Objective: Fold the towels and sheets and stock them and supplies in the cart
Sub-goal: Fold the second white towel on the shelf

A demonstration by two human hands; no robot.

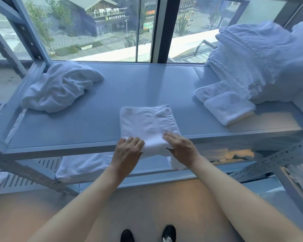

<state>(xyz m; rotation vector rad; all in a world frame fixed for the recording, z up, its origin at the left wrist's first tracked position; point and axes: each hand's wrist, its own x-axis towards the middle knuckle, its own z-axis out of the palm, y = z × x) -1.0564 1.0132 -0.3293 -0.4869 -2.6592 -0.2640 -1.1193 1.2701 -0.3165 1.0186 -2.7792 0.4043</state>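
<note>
A small white folded towel (147,121) lies at the front edge of the grey shelf (94,109), its near edge hanging slightly over. My left hand (127,151) grips the towel's near left corner, fingers on top. My right hand (181,148) holds the near right corner, fingers on top and thumb under the edge. A crumpled white towel (59,88) lies at the shelf's left. One folded towel (226,103) sits at the right, in front of a tall stack of folded white linens (252,63).
The shelf belongs to a metal rack with slanted posts (31,30) at the left and a perforated brace (269,159) at the lower right. White linen (80,166) lies on the lower shelf. A large window stands behind. My shoes (168,233) are on the floor below.
</note>
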